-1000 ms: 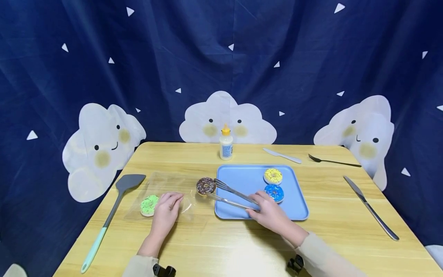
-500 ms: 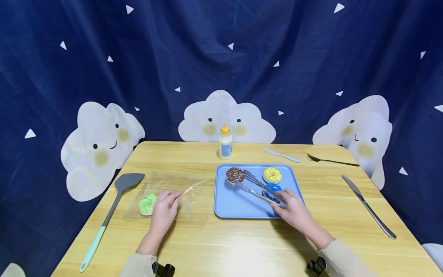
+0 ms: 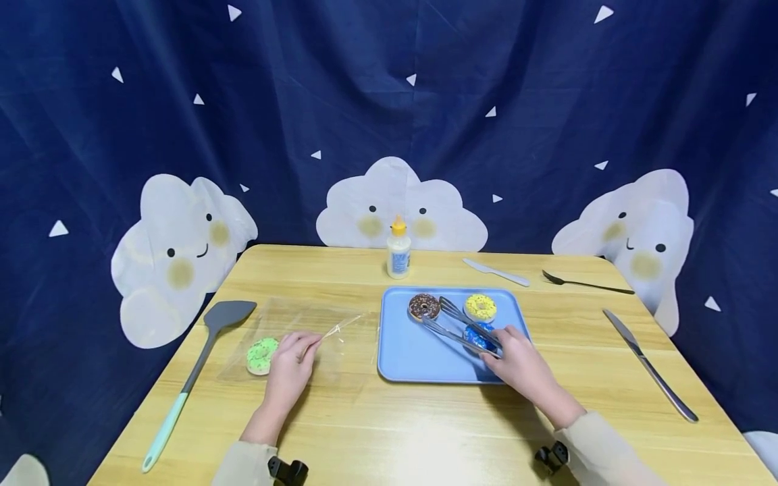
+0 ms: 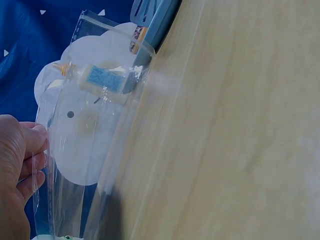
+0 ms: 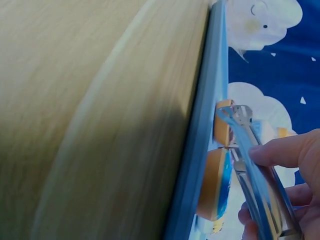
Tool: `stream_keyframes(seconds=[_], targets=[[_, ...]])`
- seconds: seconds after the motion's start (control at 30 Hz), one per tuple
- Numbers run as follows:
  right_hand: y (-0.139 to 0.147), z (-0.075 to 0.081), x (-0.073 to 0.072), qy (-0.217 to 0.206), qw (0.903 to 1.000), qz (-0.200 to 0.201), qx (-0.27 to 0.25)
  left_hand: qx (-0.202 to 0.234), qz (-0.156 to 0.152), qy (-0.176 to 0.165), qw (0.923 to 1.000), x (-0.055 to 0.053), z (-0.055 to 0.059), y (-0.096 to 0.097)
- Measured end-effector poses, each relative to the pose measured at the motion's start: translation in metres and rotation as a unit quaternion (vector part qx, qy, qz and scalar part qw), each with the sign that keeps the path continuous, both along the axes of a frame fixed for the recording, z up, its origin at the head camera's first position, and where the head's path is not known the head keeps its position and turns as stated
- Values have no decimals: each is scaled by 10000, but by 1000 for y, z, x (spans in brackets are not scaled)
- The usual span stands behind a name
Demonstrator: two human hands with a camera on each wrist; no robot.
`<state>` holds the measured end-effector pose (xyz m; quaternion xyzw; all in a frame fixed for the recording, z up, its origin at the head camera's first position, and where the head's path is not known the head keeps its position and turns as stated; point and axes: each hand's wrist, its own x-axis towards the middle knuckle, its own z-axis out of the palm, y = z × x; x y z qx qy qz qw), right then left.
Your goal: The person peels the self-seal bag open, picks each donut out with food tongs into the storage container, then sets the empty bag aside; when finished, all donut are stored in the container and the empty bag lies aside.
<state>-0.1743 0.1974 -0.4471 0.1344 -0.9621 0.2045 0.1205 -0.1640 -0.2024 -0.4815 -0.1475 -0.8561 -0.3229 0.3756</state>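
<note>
My left hand (image 3: 290, 364) pinches the upper edge of a clear plastic bag (image 4: 75, 160), with a green-iced donut (image 3: 260, 349) beside it. My right hand (image 3: 524, 368) grips metal tongs (image 5: 257, 170), whose spread tips point left over the blue tray (image 3: 410, 361). Next to those tips, toward the tray's back left, lies a chocolate donut (image 3: 417, 305) with sprinkles. A blue donut (image 3: 471, 339) sits under the tongs' arms and is partly covered by them. Behind it is a yellow donut (image 3: 480, 317).
A glue bottle (image 3: 398, 262) with a yellow cap stands behind the tray. To its right are a pale knife (image 3: 495, 273) and a dark fork (image 3: 583, 284). A metal table knife (image 3: 650, 368) lies at far right. At far left rests a grey spatula (image 3: 206, 347).
The tongs carried the chocolate donut right from the bag onto the tray, and it now lies beside their parted tips. My left hand has stayed at the bag.
</note>
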Motion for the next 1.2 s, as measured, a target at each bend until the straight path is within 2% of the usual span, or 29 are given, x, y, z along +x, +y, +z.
stream_keyframes(seconds=[0.17,0.27,0.47,0.63,0.8,1.07,1.2], targets=[[2,5,4,160,9998,-97,101,-26,4,-66,10000,2,0,0],[3,9,8,239,9997,-40,-25,-49,28,-123,9999,3,1,0],[-11,9,16,280,9964,603,-523,-57,105,-123,9999,5,3,2],[-35,4,18,-18,9934,1049,-470,-134,171,-110,9997,6,5,6],[-64,0,13,-264,9879,1493,-329,-377,360,-58,9986,11,7,8],[-111,-6,-3,-523,9747,2163,-206,-984,642,354,9924,17,14,9],[-130,-8,-12,-595,9668,2473,-241,-1240,709,335,9892,17,20,8]])
